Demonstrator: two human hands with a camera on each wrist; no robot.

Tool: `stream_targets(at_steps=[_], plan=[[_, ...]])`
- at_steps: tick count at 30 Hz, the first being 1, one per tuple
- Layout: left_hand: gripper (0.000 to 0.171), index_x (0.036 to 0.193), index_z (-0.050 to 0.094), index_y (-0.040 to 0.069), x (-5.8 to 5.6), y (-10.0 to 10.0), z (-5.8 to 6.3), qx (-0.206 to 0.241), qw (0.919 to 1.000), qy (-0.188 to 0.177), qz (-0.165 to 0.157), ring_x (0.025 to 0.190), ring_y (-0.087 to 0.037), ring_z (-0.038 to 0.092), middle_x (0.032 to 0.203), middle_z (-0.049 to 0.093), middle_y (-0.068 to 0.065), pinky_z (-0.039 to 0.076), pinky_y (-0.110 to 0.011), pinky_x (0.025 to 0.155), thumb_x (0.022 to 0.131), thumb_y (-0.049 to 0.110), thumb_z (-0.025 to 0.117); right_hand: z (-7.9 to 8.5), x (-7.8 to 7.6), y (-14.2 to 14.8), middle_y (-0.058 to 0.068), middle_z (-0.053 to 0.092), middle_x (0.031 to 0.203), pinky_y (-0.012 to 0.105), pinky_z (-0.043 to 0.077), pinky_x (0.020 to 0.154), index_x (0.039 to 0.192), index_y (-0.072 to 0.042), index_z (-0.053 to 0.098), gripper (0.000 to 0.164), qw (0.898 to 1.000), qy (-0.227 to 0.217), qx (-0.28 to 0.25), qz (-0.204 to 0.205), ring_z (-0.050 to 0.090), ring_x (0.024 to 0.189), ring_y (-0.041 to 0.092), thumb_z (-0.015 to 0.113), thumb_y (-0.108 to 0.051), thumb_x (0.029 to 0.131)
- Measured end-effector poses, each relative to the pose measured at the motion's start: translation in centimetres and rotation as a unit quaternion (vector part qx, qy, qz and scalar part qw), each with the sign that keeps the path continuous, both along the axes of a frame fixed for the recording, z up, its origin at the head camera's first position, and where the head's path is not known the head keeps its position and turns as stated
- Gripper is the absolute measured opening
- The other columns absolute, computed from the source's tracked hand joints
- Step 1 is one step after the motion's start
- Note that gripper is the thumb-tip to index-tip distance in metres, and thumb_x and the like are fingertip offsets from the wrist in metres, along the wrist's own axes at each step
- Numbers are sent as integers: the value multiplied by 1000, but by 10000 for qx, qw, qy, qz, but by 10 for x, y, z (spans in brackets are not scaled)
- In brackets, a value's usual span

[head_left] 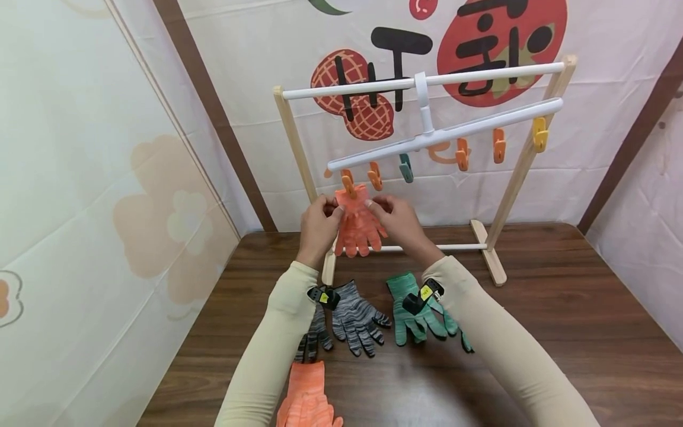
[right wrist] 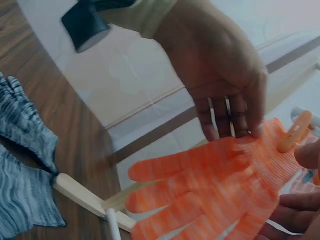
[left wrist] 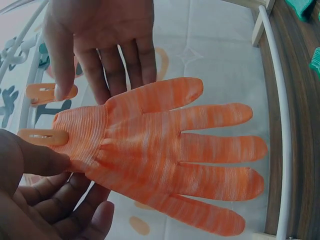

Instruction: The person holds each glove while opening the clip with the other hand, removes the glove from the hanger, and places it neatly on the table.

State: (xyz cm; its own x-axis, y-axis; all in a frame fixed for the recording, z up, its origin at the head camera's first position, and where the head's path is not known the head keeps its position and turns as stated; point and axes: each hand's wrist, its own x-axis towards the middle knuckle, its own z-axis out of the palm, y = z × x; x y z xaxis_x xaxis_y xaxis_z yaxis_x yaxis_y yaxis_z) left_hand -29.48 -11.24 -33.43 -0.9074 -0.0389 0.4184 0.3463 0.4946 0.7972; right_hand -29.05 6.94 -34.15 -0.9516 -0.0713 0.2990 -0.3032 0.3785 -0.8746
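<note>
An orange knit glove (head_left: 360, 222) hangs fingers down from an orange clothespin (left wrist: 44, 137) clamped on its cuff. My left hand (head_left: 319, 228) is at one edge of the cuff, where thumb and index finger pinch the knit. At the opposite edge is my right hand (head_left: 400, 224), its thumb apart from the cuff and overlapping a second orange clothespin (left wrist: 50, 93) in the left wrist view. The right hand's fingers extend loosely beside the glove, their tips partly hidden behind it.
A white hanger bar (head_left: 448, 137) with several clothespins hangs from a wooden-legged rack (head_left: 296, 142). On the brown table (head_left: 560, 308) lie grey striped gloves (head_left: 356, 317), green gloves (head_left: 413, 314) and another orange glove (head_left: 308, 397). A printed cloth wall (head_left: 229, 53) stands behind.
</note>
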Motion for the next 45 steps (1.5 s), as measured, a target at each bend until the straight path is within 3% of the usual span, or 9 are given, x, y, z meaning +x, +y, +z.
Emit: stream_targets(at_steps=[5, 10, 18, 25, 29, 32, 37, 43, 45], plan=[[8, 101, 66, 4, 0, -1, 1, -60, 10000, 25, -44, 80, -23, 58, 89, 67, -10, 44, -34, 70, 98, 11, 64, 1, 3, -10, 12, 67, 126, 44, 51, 94, 139, -4, 59, 50, 9996, 52, 20, 264, 64, 113, 26, 59, -40, 104], [8, 100, 66, 5, 0, -1, 0, -185, 9998, -7, -53, 79, -23, 60, 88, 67, -10, 45, -33, 69, 98, 12, 64, 8, 1, -19, 9, 70, 112, 41, 51, 84, 129, -8, 64, 40, 9985, 470, -38, 265, 65, 99, 24, 61, -38, 103], [7, 98, 65, 6, 0, -3, 2, -312, 9994, 62, -119, 78, -22, 60, 86, 68, -9, 44, -33, 69, 98, 13, 65, 30, -6, -30, 10, 54, 148, 42, 41, 110, 149, -7, 51, 54, 9979, 610, -2, 228, 49, 136, 23, 61, -35, 103], [9, 101, 66, 5, 1, -4, 3, -277, 9995, -7, -171, 79, -22, 59, 88, 67, -9, 45, -33, 70, 99, 13, 64, 41, -13, -34, 11, 69, 121, 36, 50, 91, 140, -5, 61, 44, 9953, 892, -221, 294, 63, 106, 20, 62, -29, 104], [10, 102, 68, 6, 1, -4, 5, -245, 9996, 4, -152, 79, -22, 59, 89, 68, -8, 45, -34, 71, 98, 14, 63, 46, -13, -35, 8, 67, 101, 31, 44, 76, 141, -8, 61, 44, 9948, 940, -154, 354, 55, 85, 19, 62, -31, 103], [10, 101, 67, 6, 1, -4, 6, -228, 9996, 19, -158, 79, -22, 59, 89, 67, -9, 45, -34, 70, 98, 14, 63, 49, -14, -36, 10, 61, 94, 32, 39, 73, 135, -8, 65, 40, 9945, 925, -178, 466, 49, 81, 22, 62, -33, 103], [13, 101, 69, 4, 1, -4, 7, -212, 9994, 165, -217, 79, -22, 59, 87, 67, -9, 45, -34, 71, 100, 16, 64, 51, -14, -39, 7, 68, 115, 33, 47, 85, 129, -9, 69, 36, 9946, 873, -352, 442, 58, 100, 15, 64, -33, 102], [15, 98, 69, 4, 1, -5, 7, -113, 9993, 224, -271, 78, -21, 57, 84, 65, -8, 44, -32, 71, 101, 18, 65, 50, -14, -44, 5, 56, 80, 30, 36, 66, 117, -6, 74, 29, 9925, 1031, -542, 370, 44, 72, 17, 64, -30, 103], [15, 97, 69, 4, 2, -6, 7, -84, 9993, 202, -304, 77, -20, 58, 83, 65, -7, 44, -32, 70, 101, 18, 65, 51, -14, -45, 5, 56, 77, 29, 35, 64, 111, -7, 76, 27, 9921, 1076, -581, 280, 43, 69, 17, 64, -30, 102]])
